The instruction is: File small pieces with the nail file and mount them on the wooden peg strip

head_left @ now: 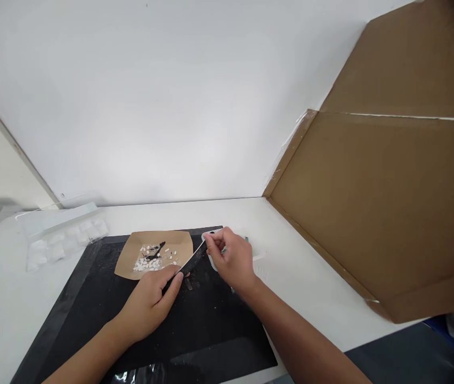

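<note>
A narrow black strip with a pale edge (pixel 193 261) slants between my hands, above the black mat (pixel 211 325). My left hand (pixel 151 301) grips its lower end between thumb and fingers. At the upper end, my right hand (pixel 230 258) pinches with thumb and forefinger. What exactly the strip is, I cannot tell. Left of it lies a brown paper sheet (pixel 129 256) with many small white bits (pixel 147 263) and a tangled black piece (pixel 157 252) on it. A white flat item (pixel 213 261) is partly hidden behind my right hand.
A clear plastic box with compartments (pixel 65 240) stands at the left on the white table (pixel 299 282). Large cardboard panels (pixel 379 202) rise along the right side. A white wall (pixel 171 106) closes off the back. Small clear scraps (pixel 188 285) lie on the mat.
</note>
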`<move>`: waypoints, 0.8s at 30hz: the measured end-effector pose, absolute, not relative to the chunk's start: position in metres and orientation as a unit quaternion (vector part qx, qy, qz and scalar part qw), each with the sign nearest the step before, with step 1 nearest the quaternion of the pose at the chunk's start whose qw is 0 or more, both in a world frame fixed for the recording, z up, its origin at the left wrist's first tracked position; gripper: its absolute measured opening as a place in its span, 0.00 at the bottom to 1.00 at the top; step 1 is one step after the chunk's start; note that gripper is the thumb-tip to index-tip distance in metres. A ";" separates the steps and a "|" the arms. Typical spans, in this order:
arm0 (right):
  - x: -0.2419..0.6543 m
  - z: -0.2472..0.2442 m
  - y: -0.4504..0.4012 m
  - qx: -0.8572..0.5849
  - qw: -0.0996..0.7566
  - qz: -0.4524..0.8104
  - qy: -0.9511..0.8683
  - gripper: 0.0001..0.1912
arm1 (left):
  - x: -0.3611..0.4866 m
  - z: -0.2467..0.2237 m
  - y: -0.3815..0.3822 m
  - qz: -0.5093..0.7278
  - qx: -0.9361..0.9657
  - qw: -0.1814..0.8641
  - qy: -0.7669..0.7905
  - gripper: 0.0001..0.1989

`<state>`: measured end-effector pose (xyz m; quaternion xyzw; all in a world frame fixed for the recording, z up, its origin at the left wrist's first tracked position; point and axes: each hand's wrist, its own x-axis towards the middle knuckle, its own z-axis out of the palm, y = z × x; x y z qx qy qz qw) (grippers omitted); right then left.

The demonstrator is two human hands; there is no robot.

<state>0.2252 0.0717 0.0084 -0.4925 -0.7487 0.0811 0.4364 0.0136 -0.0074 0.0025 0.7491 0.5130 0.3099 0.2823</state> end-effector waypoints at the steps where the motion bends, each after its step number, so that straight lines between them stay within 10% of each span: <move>1: 0.222 0.005 0.068 -0.475 0.431 0.073 -0.764 0.16 | 0.013 0.003 -0.007 0.312 0.748 0.279 0.515 0.19; 24: 0.220 0.000 0.066 -0.440 0.442 0.065 -0.779 0.15 | 0.014 0.004 -0.007 0.324 0.739 0.281 0.519 0.20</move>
